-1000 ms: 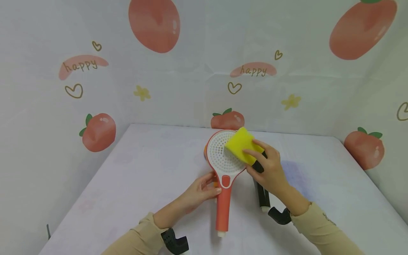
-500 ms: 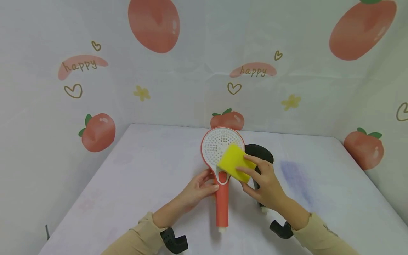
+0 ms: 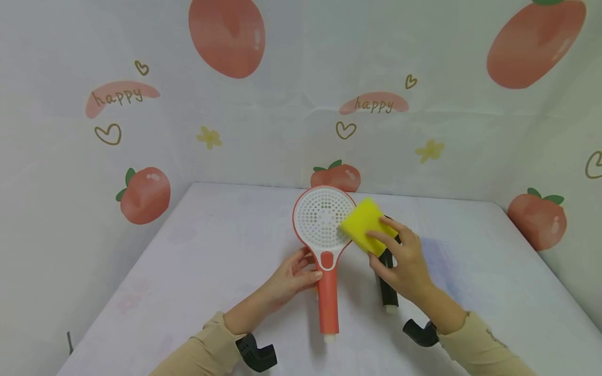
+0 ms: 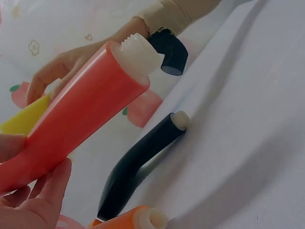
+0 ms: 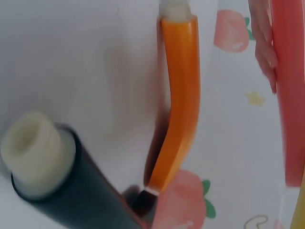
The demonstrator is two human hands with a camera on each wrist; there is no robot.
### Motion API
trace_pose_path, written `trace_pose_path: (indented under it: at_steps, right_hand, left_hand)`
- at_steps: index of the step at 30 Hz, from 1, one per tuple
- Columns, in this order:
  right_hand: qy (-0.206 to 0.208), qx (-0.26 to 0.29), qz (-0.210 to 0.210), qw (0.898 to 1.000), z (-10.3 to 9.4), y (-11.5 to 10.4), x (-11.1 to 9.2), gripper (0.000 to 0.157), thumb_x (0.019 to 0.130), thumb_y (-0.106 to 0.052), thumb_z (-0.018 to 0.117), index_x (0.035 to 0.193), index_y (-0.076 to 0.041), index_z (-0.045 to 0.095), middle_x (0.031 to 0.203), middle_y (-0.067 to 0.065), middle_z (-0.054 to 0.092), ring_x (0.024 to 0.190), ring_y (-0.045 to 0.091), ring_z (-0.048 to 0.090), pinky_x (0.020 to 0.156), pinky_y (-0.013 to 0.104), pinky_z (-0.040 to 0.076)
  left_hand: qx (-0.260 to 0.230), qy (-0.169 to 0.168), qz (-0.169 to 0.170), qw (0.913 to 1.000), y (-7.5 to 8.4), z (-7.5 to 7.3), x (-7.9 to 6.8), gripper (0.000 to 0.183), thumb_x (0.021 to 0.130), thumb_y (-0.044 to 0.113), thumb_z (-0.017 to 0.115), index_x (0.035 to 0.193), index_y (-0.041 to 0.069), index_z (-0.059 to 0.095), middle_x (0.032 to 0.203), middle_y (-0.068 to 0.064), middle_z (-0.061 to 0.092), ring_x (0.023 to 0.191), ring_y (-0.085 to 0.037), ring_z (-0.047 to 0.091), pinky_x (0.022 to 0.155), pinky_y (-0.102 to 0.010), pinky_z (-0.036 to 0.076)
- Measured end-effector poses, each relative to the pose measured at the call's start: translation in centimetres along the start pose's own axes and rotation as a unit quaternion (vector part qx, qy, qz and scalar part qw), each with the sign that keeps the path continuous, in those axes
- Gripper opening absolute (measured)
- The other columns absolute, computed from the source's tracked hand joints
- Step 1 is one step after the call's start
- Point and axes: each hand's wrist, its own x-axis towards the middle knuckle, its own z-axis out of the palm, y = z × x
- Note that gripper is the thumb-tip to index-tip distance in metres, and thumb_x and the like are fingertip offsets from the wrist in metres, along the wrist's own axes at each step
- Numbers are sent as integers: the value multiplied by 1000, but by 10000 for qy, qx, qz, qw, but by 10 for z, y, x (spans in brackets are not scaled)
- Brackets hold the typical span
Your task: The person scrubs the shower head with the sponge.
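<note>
My left hand grips a coral-red shower head at the top of its handle. Its round white spray face, dotted with small holes, is turned toward the head camera, and the handle points down with a white threaded end. Between thumb and fingers of my right hand is a yellow sponge. One corner of the sponge overlaps the right edge of the spray face. In the left wrist view the sponge shows partly behind the red handle.
A black shower head lies on the white table behind my right hand, its head mostly hidden. An orange shower head lies beside it, largely covered by the red one in the head view. A fruit-printed cloth hangs behind the table.
The sponge went from the face's right side down to near its red button, then back up and right to the edge. The shower head has shifted slightly left.
</note>
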Motion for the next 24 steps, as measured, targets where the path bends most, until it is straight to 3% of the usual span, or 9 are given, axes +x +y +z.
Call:
trace_pose_path:
  at_steps: [6, 12, 16, 19, 24]
  right_hand:
    - [-232, 142, -219, 9994, 7, -14, -5, 42, 93, -42, 42, 103, -9, 66, 120, 24, 52, 107, 37, 47, 82, 49, 35]
    - [-248, 286, -297, 9988, 11, -25, -10, 41, 93, -43, 42, 103, -11, 66, 120, 20, 53, 108, 33, 46, 84, 41, 37]
    - [-234, 314, -384, 9985, 13, -29, -13, 37, 93, -41, 43, 102, -13, 67, 118, 20, 54, 107, 32, 47, 85, 39, 36]
    - [-127, 253, -670, 9974, 16, -30, -14, 34, 93, -38, 45, 101, -15, 68, 117, 21, 55, 107, 31, 47, 85, 39, 36]
    - [-80, 208, -924, 9955, 16, -31, -14, 32, 94, -37, 45, 102, -16, 69, 117, 20, 54, 108, 30, 46, 88, 36, 37]
  left_hand:
    - [-49, -9, -75, 10000, -4, -3, 5, 66, 90, 13, 59, 144, 9, 23, 140, -15, 42, 114, -15, 56, 95, -33, 51]
    - [-197, 33, 100, 9998, -3, -1, 6, 70, 89, 11, 61, 145, 7, 20, 140, -14, 39, 110, -17, 57, 93, -29, 52]
    - [-260, 4, 223, 9994, -5, -1, 7, 74, 87, 7, 63, 146, 14, 17, 142, -12, 35, 109, -19, 58, 93, -27, 51]
    - [-250, -35, 238, 9994, -5, -2, 8, 75, 87, 5, 62, 146, 21, 18, 145, -9, 33, 111, -21, 57, 94, -29, 51]
    - [-221, -89, 224, 9995, -3, -4, 9, 73, 88, 2, 58, 145, 21, 16, 144, -11, 32, 112, -21, 57, 96, -31, 50]
